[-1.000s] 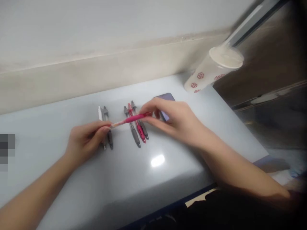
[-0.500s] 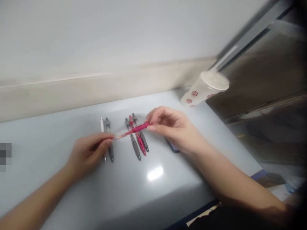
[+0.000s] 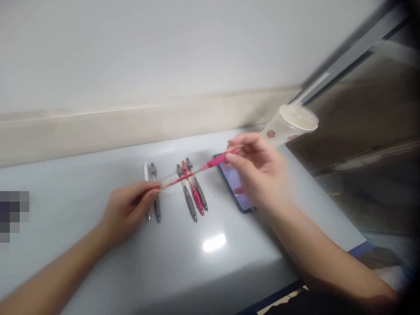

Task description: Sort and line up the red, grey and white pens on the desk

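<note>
At table centre, I log the right hand point(image 3: 259, 175) pinched on a pink pen barrel point(image 3: 213, 163), now drawn toward 2 o'clock above the smartphone point(image 3: 233, 180), further along the thin refill point(image 3: 177, 180) pinched by the left hand point(image 3: 129, 209); table point(image 3: 65, 183) beneath.

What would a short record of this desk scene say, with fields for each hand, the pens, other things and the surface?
Left hand: pinches the thin end of a pink pen
Right hand: holds the pen's pink barrel, above a phone
Pens lying down: a white pen beside a dark grey pen; to their right, a red pen between two grey pens
Other: a paper cup with red flowers
Surface: pale grey desk
</note>
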`<state>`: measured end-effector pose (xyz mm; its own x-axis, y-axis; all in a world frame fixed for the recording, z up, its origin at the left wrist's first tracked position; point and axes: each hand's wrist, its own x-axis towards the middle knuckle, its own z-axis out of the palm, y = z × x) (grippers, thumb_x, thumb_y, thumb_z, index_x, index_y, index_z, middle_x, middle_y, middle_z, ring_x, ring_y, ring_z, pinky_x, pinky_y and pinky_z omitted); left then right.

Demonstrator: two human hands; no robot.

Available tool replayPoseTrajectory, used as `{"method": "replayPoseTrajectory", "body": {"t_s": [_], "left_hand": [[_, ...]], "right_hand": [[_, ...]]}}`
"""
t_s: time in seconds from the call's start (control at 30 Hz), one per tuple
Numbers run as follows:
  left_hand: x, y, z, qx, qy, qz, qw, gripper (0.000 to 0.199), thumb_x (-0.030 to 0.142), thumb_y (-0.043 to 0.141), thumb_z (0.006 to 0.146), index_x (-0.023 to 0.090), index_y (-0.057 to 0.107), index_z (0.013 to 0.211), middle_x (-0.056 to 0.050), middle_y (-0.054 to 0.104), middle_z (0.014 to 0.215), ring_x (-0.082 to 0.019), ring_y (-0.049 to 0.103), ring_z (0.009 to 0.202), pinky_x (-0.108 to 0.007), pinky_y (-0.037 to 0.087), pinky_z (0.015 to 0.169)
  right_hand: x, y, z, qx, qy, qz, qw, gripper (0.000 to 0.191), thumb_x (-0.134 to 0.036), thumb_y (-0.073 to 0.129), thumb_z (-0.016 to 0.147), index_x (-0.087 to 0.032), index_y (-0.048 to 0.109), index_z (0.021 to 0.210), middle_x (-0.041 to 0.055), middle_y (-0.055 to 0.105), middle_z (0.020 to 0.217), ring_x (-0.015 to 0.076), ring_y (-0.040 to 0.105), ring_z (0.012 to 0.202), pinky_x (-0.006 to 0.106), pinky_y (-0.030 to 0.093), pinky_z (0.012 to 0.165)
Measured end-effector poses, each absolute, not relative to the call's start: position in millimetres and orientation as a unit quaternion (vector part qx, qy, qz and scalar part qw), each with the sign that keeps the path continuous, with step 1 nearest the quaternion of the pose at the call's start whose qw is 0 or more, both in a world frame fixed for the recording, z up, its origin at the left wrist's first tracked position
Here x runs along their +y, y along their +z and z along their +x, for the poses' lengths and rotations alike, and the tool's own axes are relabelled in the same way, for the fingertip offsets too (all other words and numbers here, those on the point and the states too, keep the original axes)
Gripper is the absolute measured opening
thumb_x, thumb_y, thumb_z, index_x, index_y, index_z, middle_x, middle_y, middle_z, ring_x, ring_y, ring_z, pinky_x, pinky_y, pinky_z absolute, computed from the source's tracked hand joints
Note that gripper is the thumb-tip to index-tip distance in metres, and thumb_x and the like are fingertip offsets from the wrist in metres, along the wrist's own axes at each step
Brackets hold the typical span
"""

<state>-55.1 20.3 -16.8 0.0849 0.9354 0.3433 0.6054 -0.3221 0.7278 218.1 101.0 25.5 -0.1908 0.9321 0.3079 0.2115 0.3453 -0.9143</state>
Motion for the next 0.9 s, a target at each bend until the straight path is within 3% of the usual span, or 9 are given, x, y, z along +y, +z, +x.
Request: {"method": "replayPoseTrajectory", "body": {"t_s": [0.23,0.43,0.67,0.9], "left_hand": [[19.3,-16.9,-54.4,0.546,0.405,0.704,0.207,0.023,0.035,0.058,0.1,0.021,0.075,0.095,0.004,0.064,0.057,-0.01,0.055,0.045,-0.021,0.043,0.046],[19.4,-15.9,-55.5,0.554,0.395,0.699,0.221,0.025,0.036,0.058,0.099,0.02,0.076,0.094,0.005,0.063,0.055,-0.011,0.055,0.045,-0.021,0.043,0.046],[18.8,-8.4,-53.0,0.604,0.375,0.649,0.271,0.029,0.038,0.055,0.099,0.02,0.076,0.092,0.005,0.06,0.053,-0.011,0.056,0.047,-0.021,0.045,0.049],[18.1,-10.1,-55.0,0.565,0.366,0.677,0.299,0.027,0.036,0.056,0.099,0.021,0.078,0.096,0.004,0.063,0.055,-0.011,0.056,0.047,-0.022,0.044,0.048]], "right_hand": [[107.0,23.2,219.8,-0.644,0.417,-0.415,0.489,0.02,-0.036,0.07,0.093,-0.024,0.063,0.107,0.0028,0.063,0.093,0.0169,0.066,0.087,0.034,0.058,0.082],[103.8,28.7,216.4,-0.628,0.471,-0.42,0.455,0.022,-0.038,0.076,0.09,-0.022,0.066,0.101,0.0024,0.066,0.09,0.0152,0.064,0.082,0.031,0.058,0.076],[103.9,17.9,209.4,-0.543,0.58,-0.381,0.473,0.024,-0.035,0.081,0.085,-0.021,0.068,0.099,0.0001,0.065,0.084,0.0115,0.061,0.073,0.027,0.053,0.069],[94.9,18.8,204.4,-0.618,0.569,-0.375,0.392,0.023,-0.036,0.082,0.085,-0.019,0.071,0.093,0.0006,0.067,0.079,0.012,0.061,0.07,0.028,0.052,0.07]]}}
